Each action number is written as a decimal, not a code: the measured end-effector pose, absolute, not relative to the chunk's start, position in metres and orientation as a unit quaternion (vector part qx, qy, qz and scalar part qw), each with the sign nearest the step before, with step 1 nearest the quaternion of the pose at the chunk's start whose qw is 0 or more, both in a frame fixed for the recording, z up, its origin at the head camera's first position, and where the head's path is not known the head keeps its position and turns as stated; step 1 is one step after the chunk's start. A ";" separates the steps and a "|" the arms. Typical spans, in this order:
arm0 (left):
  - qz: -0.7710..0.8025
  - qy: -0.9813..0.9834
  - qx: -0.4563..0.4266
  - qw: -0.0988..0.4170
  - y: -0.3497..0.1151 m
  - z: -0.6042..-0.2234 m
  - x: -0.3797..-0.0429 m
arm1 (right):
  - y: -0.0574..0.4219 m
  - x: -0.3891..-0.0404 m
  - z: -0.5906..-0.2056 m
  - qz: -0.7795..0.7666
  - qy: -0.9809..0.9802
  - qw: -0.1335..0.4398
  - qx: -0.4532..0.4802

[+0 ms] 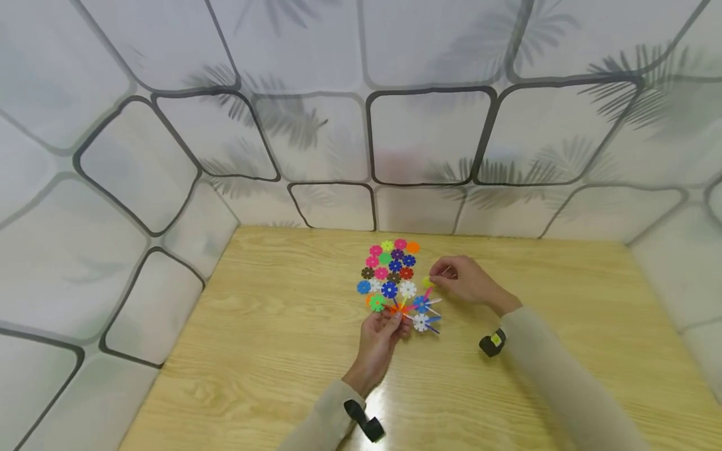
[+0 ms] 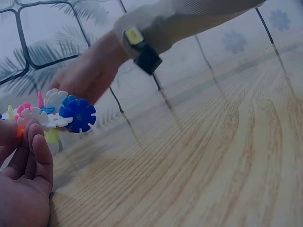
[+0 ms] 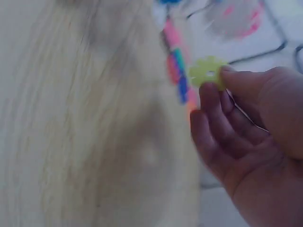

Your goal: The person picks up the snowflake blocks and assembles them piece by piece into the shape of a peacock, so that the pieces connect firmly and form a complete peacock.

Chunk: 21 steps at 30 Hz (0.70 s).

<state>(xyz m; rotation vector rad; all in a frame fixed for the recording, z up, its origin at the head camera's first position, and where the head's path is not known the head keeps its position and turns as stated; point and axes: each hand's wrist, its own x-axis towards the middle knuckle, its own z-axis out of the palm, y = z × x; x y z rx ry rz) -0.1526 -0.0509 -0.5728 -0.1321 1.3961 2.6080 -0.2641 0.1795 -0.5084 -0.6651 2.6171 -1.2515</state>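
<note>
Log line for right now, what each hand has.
Left hand: holds joined discs | Right hand: pinches yellow disc | Table: loose colored discs

White glare on the tabletop (image 1: 440, 382)

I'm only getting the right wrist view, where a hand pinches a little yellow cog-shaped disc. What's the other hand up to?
Observer: In the head view, the left hand is holding a joined cluster of small notched pieces in several colours.

Visitor: Oh, lovely! Are those all the pieces there are?

Observer: No, many more loose discs lie close together on the table, mostly beyond that hand.

Visitor: And is any clothing in sight?

Observer: Yes, pale long sleeves on both arms, with a small black device near each wrist.
</note>
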 end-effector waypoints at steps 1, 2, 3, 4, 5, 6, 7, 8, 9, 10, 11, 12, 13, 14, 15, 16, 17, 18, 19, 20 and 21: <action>0.877 0.471 -0.042 0.090 -0.051 -0.573 -0.153 | 0.180 -0.259 -0.504 -0.433 0.868 0.082 -0.228; 0.876 0.472 -0.039 0.090 -0.051 -0.574 -0.153 | 0.181 -0.255 -0.499 -0.446 0.861 0.080 -0.233; 0.876 0.472 -0.037 0.090 -0.051 -0.575 -0.153 | 0.181 -0.250 -0.495 -0.456 0.855 0.075 -0.238; 0.876 0.473 -0.035 0.090 -0.051 -0.576 -0.153 | 0.181 -0.247 -0.491 -0.466 0.848 0.073 -0.242; 0.876 0.472 -0.034 0.091 -0.051 -0.576 -0.153 | 0.181 -0.244 -0.488 -0.473 0.842 0.069 -0.249; 0.876 0.473 -0.031 0.092 -0.051 -0.577 -0.153 | 0.182 -0.242 -0.486 -0.476 0.839 0.067 -0.255; 0.876 0.473 -0.029 0.092 -0.051 -0.577 -0.153 | 0.182 -0.240 -0.484 -0.475 0.838 0.065 -0.262; 0.876 0.472 -0.027 0.093 -0.052 -0.576 -0.153 | 0.182 -0.239 -0.483 -0.473 0.837 0.065 -0.267; 0.876 0.472 -0.025 0.094 -0.052 -0.576 -0.152 | 0.182 -0.239 -0.483 -0.474 0.835 0.069 -0.272; 0.876 0.472 -0.023 0.096 -0.052 -0.576 -0.152 | 0.183 -0.239 -0.483 -0.474 0.833 0.072 -0.277; 0.876 0.471 -0.022 0.099 -0.053 -0.575 -0.152 | 0.183 -0.240 -0.484 -0.472 0.832 0.072 -0.283; 0.876 0.471 -0.022 0.100 -0.053 -0.575 -0.152 | 0.183 -0.240 -0.485 -0.469 0.832 0.070 -0.289; 0.876 0.471 -0.022 0.102 -0.053 -0.575 -0.151 | 0.182 -0.240 -0.485 -0.464 0.833 0.067 -0.294; 0.876 0.470 -0.022 0.102 -0.053 -0.575 -0.152 | 0.182 -0.240 -0.486 -0.458 0.835 0.060 -0.298; 0.876 0.471 -0.022 0.102 -0.053 -0.575 -0.152 | 0.182 -0.240 -0.486 -0.454 0.837 0.051 -0.301; 0.876 0.470 -0.023 0.103 -0.053 -0.575 -0.152 | 0.181 -0.239 -0.485 -0.448 0.840 0.041 -0.303; 0.876 0.471 -0.024 0.102 -0.052 -0.575 -0.153 | 0.181 -0.239 -0.484 -0.443 0.843 0.031 -0.304; 0.876 0.470 -0.023 0.101 -0.052 -0.575 -0.153 | 0.180 -0.238 -0.483 -0.441 0.844 0.024 -0.304; 0.875 0.472 -0.022 0.101 -0.052 -0.576 -0.153 | 0.180 -0.237 -0.482 -0.439 0.846 0.019 -0.302; 0.875 0.473 -0.021 0.101 -0.053 -0.575 -0.153 | 0.179 -0.237 -0.481 -0.436 0.848 0.015 -0.302; 0.874 0.474 -0.019 0.102 -0.053 -0.575 -0.153 | 0.179 -0.237 -0.481 -0.435 0.849 0.015 -0.301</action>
